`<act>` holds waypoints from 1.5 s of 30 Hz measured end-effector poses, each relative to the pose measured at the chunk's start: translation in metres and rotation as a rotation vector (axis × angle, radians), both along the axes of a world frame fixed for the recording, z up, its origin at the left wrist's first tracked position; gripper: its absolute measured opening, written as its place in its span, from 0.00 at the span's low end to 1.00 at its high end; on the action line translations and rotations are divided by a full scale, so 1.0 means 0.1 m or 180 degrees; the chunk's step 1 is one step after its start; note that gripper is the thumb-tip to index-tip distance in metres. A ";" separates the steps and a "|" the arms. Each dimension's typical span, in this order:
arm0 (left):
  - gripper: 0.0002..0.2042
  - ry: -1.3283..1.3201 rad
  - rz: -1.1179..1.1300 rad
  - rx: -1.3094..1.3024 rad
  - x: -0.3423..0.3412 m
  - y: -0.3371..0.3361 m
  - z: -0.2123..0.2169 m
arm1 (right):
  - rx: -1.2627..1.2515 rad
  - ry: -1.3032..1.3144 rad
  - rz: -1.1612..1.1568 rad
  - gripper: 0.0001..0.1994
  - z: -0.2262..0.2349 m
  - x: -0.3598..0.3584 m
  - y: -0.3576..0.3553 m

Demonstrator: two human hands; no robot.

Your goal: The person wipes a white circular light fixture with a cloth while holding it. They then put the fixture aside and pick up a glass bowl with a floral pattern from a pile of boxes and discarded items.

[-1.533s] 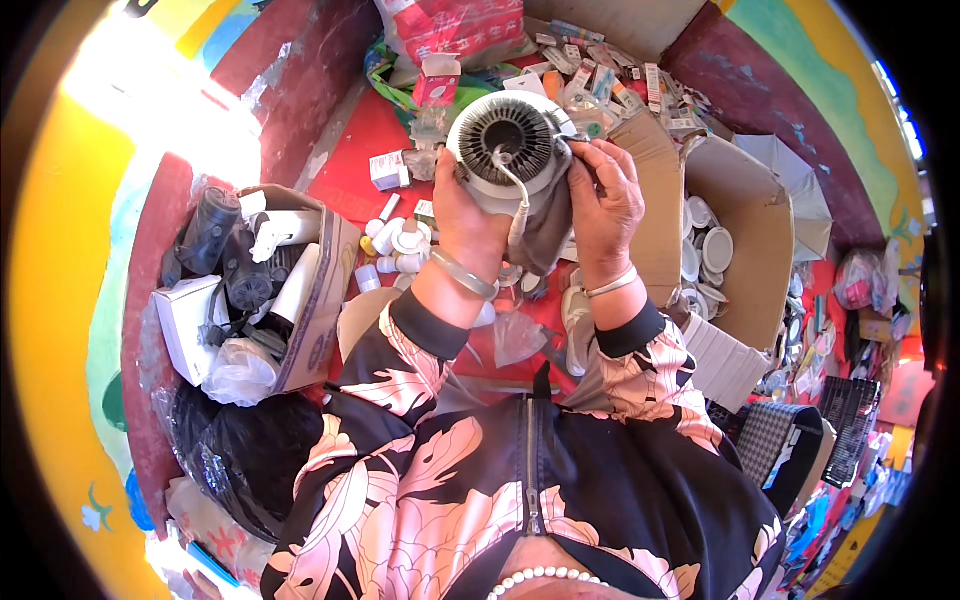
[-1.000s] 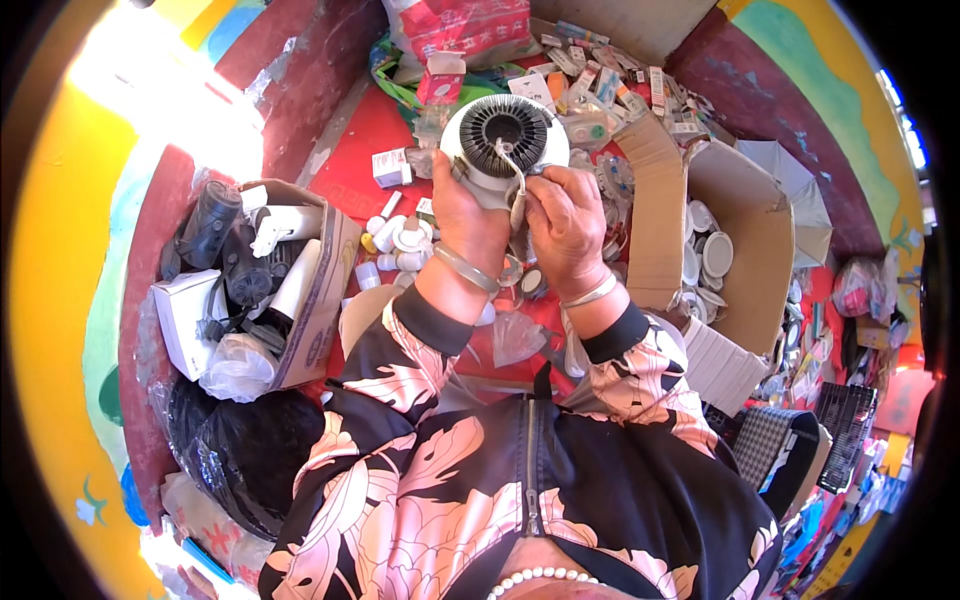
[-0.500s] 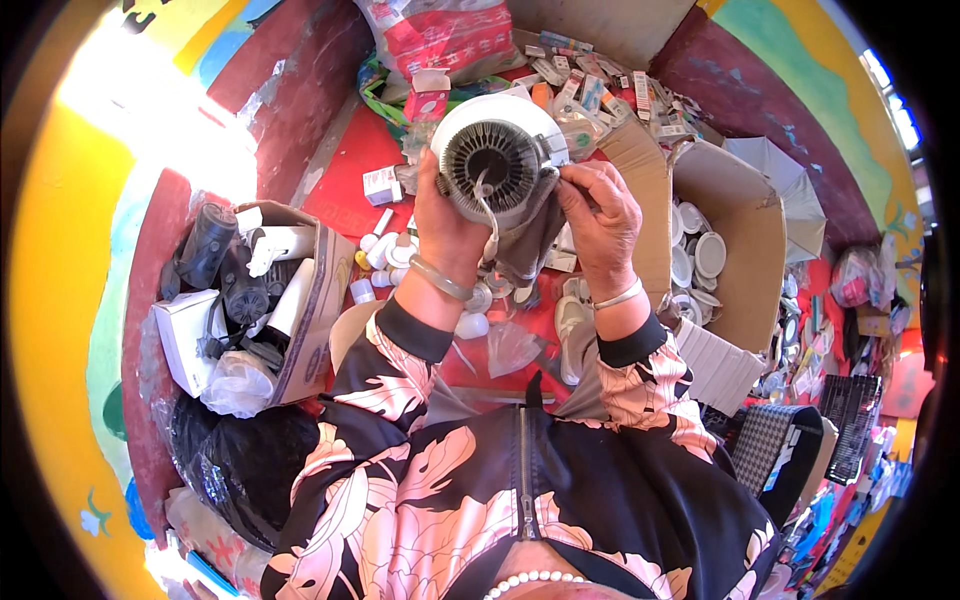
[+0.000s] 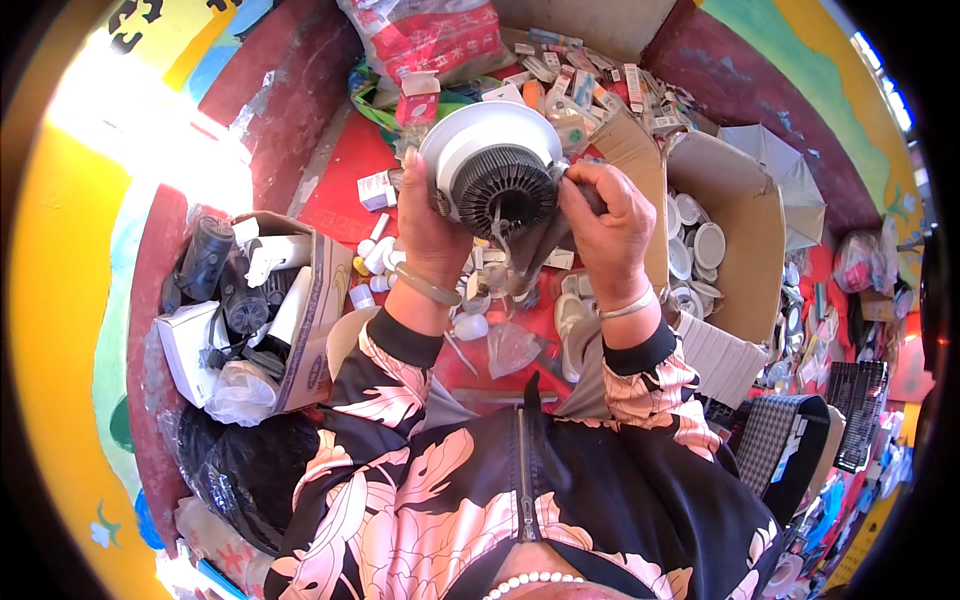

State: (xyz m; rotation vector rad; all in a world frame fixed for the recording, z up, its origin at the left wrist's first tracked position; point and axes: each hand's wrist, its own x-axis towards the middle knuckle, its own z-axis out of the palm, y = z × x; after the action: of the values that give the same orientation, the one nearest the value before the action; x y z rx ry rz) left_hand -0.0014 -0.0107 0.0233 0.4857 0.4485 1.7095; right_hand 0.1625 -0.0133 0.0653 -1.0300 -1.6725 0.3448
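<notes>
A round lamp (image 4: 503, 187) with a white rim and a dark finned body was held up above the middle of the red surface (image 4: 340, 208), its finned end tipped toward the wearer. It was clasped at its left side by the left hand (image 4: 433, 228), the thumb laid along the rim; the remaining fingers were hidden behind the lamp. A grey cloth (image 4: 532, 258) was pinched in the bent fingers of the right hand (image 4: 612, 222) at the lamp's right side and hung below it. Whether the fittings there were also touched by the fingertips could not be made out.

Along the surface's left edge stood a cardboard box (image 4: 317, 325), filled with dark cylinders (image 4: 207, 252) and white pieces. At the right edge an open carton (image 4: 748, 235) was placed, with white discs (image 4: 709, 246) inside. Small packets (image 4: 590, 88) were heaped toward the far right corner, and a red and white bag (image 4: 440, 38) was set at the far edge. A clear bag (image 4: 511, 349) was seen near the front edge, and small white parts (image 4: 375, 258) were scattered left of the middle.
</notes>
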 end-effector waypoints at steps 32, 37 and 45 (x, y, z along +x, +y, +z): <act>0.19 0.2753 -0.0571 0.0033 -0.17 -0.03 -0.06 | 0.0132 -0.0499 0.1108 0.05 -0.02 0.15 0.13; 0.18 0.1944 -0.0481 -0.0038 -0.14 -0.07 -0.01 | -0.0619 0.0084 0.1017 0.06 -0.09 0.19 0.17; 0.23 -0.0504 -0.0312 -0.0051 -0.39 0.18 -0.10 | -0.1201 0.1537 0.1325 0.03 -0.18 0.35 0.26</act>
State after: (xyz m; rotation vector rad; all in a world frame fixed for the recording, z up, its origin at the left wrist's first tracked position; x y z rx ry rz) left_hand -0.0402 0.0069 0.0130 0.3519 0.3189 1.6343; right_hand 0.1973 0.0124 0.0471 -0.7696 -1.3894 1.1255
